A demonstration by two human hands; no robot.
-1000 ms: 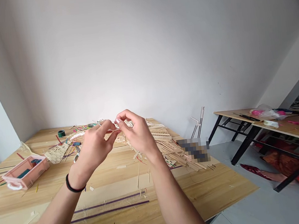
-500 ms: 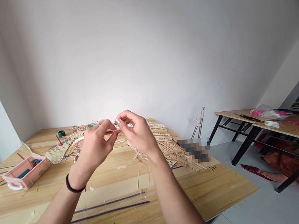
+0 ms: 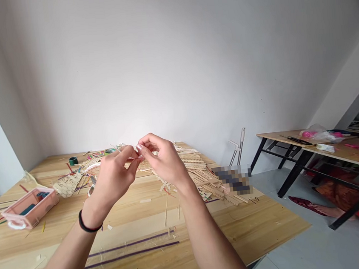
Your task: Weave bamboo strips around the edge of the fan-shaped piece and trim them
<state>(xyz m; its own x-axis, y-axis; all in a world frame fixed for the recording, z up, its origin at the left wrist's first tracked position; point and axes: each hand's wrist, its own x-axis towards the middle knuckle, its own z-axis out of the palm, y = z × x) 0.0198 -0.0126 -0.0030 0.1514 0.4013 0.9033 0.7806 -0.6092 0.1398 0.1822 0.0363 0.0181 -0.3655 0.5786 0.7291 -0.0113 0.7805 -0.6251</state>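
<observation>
My left hand [image 3: 116, 171] is closed in a pinch above the table, a dark band round its wrist. It grips a thin pale, partly reddish strip [image 3: 136, 159], mostly hidden by the fingers. Right beside it, my right hand [image 3: 161, 155] pinches at the same strip, thumb against fingertips. The two hands' fingertips meet or nearly meet. Behind and below them spreads a pile of loose flat pale strips [image 3: 195, 167]. Scissors [image 3: 91, 189] lie partly hidden by my left forearm.
At left stand a pink basket [image 3: 31, 208] with dark spools and a woven piece [image 3: 69, 184]. Green tape [image 3: 73, 161] lies behind. Two purple strips [image 3: 131, 253] lie in front. At right is another table [image 3: 295, 139] with a person's foot [image 3: 331, 211] below.
Both hands stay almost in place, pinching. The right thumb and fingertips have shifted slightly left, and the strip shows a little differently between the fingers. The view has moved very slightly.
</observation>
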